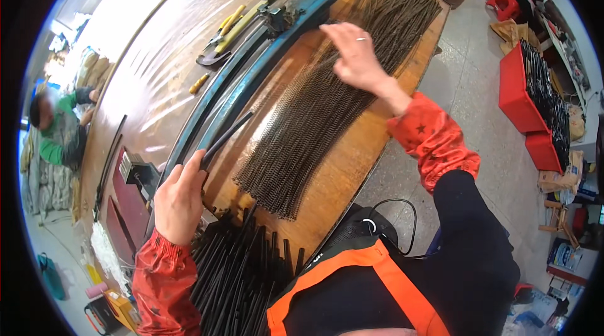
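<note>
My left hand (179,201) grips the near end of a thin black tube (228,138) that slants up along the blue metal rail (251,75). My right hand (355,56) hovers with fingers spread over a wide bed of long dark coiled springs (314,116) laid side by side on the wooden bench (157,65). It appears to hold nothing. A heap of several more black tubes (239,273) lies just below my left hand, at the bench's near end.
Yellow-handled cutters (229,31) and a small yellow piece (199,83) lie beyond the rail. A small grey device (135,169) sits left of my hand. Another person (56,131) sits at far left. Red crates (525,97) with dark rods stand on the floor, right.
</note>
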{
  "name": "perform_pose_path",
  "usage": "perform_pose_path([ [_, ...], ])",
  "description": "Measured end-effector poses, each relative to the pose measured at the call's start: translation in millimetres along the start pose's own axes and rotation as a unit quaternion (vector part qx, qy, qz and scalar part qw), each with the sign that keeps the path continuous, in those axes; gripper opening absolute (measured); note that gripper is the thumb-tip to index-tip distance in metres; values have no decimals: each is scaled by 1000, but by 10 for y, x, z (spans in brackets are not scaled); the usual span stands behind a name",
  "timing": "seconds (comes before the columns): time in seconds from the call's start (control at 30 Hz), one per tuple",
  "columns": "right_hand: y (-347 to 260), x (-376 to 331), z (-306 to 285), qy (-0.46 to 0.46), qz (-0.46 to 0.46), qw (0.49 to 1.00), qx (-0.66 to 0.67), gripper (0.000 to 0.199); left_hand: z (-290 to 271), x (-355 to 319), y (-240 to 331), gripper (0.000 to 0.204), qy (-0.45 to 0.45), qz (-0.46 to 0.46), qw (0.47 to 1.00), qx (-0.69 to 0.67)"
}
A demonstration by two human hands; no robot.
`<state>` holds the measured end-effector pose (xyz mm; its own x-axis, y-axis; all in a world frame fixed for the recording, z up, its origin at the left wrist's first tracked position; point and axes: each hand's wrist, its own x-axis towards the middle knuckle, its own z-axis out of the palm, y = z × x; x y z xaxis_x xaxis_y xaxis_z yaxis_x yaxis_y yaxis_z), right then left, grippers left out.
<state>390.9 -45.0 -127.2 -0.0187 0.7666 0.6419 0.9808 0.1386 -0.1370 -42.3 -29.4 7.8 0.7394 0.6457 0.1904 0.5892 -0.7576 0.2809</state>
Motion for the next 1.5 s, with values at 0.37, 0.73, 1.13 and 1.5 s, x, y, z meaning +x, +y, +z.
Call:
perform_pose_path([
  [0.37, -318, -31, -321, 18, -37, 965, 260, 44, 59, 4, 71, 38, 1, -13, 1000, -1],
  [0.73, -1602, 350, -61, 26, -40, 868, 494, 17, -275, -430, -68, 37, 12, -70, 997, 40],
  [1.13, -1720, 310, 109, 8, -78, 897, 435, 26, -505, -850, -129, 41, 64, -98, 987, 106],
  [1.5, -2577, 388, 223, 88, -138, 850, 501, 38, -406, -845, -138, 37, 59, -65, 991, 103],
])
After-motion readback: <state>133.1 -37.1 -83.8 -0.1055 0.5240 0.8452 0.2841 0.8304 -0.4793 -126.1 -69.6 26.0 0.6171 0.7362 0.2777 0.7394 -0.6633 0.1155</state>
